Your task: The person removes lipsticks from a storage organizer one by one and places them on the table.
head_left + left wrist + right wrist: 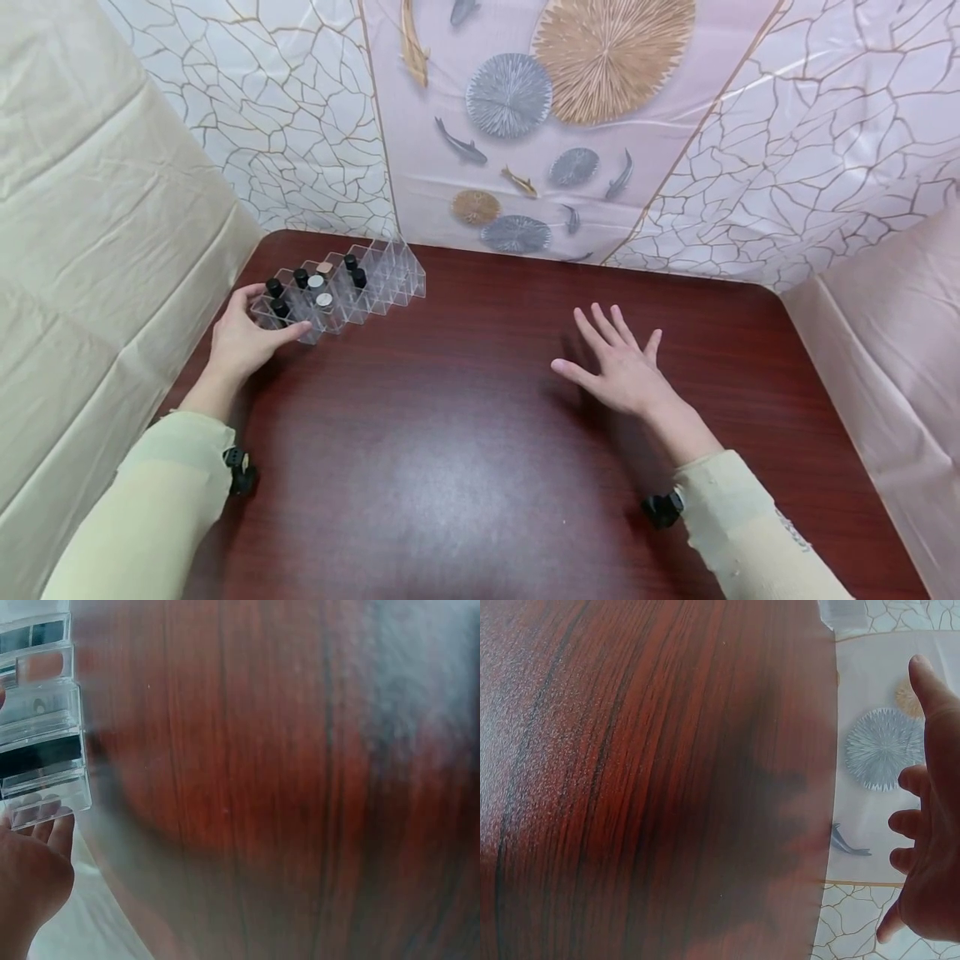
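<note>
At the back left of the table, a clear plastic stepped organizer (381, 279) holds several small bottles, which look like nail polish. Some have black caps (274, 287); others have silver or whitish caps (324, 300), and one cap is beige (325, 268). My left hand (243, 337) grips the organizer's left end, thumb along the front and fingers around the far side. Through the organizer's clear wall (41, 705) in the left wrist view, the fingertips of the left hand (34, 877) show. Held over the table's right half, my right hand (622, 367) has spread fingers and holds nothing.
The dark red wood-grain table (450, 433) reaches a patterned cloth backdrop (420, 200) behind. A cream cloth (82, 250) borders the left side and a pale cloth (885, 333) the right. The organizer's right compartments hold no bottles.
</note>
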### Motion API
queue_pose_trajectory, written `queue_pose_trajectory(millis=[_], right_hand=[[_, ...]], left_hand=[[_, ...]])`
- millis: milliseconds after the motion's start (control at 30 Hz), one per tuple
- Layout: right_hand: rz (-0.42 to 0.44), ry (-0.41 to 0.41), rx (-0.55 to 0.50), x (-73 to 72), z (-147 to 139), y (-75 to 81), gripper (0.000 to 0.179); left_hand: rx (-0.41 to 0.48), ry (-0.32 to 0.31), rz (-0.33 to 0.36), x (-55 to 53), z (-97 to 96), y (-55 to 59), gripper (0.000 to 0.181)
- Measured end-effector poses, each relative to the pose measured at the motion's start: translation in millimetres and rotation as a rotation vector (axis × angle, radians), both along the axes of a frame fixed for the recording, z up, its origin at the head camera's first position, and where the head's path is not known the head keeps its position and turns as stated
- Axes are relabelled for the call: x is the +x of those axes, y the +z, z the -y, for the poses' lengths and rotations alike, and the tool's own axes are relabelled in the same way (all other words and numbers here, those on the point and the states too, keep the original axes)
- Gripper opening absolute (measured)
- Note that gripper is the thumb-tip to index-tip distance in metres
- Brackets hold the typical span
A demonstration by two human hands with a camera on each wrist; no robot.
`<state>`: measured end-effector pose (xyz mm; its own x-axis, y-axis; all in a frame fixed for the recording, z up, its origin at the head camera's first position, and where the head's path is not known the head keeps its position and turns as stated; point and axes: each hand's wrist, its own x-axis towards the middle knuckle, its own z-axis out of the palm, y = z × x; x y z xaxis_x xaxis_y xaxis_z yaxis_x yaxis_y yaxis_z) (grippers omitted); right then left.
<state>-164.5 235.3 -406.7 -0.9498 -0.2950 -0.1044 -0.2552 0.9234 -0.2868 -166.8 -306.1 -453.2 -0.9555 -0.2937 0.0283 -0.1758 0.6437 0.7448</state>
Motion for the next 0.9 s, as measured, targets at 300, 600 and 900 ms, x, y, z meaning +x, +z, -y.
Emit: queue_pose_trajectory(millis=[300,600,900], right_hand=[[0.002,-0.005,0.004,1.4,0,-0.7,0.098],[-0.009,0.002,0.001,2.9,2,-2.5,0.098],[0.007,0.011,-0.019,0.5,3,-1.8,0.097]], left_hand=[[-0.011,-0.031,0.007,-2.8,-5.6,0.6,0.103],[0.015,-0.103,-0.008,-8.4,-19.7,-0.7,0.101],[0.035,-0.189,-0.024,-15.1,-36.7,0.5,0.101]])
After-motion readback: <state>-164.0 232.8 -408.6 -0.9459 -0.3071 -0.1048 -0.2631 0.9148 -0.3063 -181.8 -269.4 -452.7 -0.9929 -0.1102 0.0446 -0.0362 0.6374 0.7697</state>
